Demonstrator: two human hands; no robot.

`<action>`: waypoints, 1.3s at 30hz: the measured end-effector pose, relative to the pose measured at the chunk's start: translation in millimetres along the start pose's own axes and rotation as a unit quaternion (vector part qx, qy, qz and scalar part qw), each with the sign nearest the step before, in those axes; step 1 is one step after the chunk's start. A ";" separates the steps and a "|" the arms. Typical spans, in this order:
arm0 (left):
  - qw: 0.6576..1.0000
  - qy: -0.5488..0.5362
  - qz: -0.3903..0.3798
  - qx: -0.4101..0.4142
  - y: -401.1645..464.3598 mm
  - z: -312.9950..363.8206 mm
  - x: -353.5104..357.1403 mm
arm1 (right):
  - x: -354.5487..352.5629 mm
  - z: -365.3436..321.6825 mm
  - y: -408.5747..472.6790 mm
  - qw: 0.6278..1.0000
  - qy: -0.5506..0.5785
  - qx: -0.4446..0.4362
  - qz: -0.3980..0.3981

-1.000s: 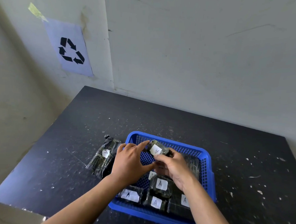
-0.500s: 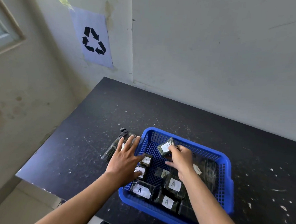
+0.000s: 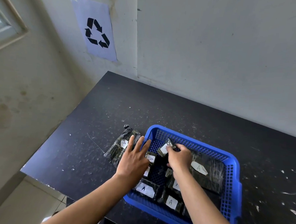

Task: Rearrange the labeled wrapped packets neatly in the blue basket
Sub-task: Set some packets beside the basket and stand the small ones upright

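A blue basket (image 3: 231,169) sits on the black table and holds several dark wrapped packets with white "A" labels. My right hand (image 3: 180,159) grips a small packet (image 3: 166,148) and holds it tilted in the basket's far left corner. My left hand (image 3: 133,160) is spread flat with fingers apart over the basket's left rim, its fingertips touching a long packet (image 3: 120,147) that lies on the table just left of the basket. A large packet (image 3: 207,173) rests along the right side inside. Two labeled packets (image 3: 146,189) lie at the near edge.
The black table (image 3: 109,109) is speckled with white flecks and butts against a grey wall. Its left edge drops to the floor. A paper with a recycling symbol (image 3: 96,32) is taped on the wall. A window frame (image 3: 9,24) shows at the far left.
My left hand let go of the small packet and moved left, spreading onto the long packet outside the basket. My right hand lowered the small packet toward the basket's far left corner. The view shifted left.
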State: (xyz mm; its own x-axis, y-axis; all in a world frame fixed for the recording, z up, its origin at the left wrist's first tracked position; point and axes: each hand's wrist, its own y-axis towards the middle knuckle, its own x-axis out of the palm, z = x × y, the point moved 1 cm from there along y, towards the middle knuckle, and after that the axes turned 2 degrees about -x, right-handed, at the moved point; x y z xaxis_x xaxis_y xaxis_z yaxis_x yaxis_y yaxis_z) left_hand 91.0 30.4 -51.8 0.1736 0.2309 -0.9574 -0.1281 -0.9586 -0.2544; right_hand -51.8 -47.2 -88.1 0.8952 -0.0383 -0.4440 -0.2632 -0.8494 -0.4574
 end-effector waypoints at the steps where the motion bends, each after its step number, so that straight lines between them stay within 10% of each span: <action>1: 1.000 -0.001 0.000 0.001 -0.3 -0.3 -0.3 | 2.8 0.3 0.9 1.000 -0.011 -0.007 -0.005; 39: 0.998 -0.036 -0.011 0.056 6.6 -5.3 18.5 | 37.1 -2.8 5.3 0.992 -0.089 -0.077 -0.033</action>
State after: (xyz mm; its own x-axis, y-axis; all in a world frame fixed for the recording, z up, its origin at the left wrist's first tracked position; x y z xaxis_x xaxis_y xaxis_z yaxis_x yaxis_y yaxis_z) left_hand 98.6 27.4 -70.5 0.1072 0.2678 -0.9575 -0.2337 -0.9293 -0.2861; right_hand -19.0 -54.6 -104.9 0.8272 0.1026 -0.5525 -0.1351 -0.9180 -0.3727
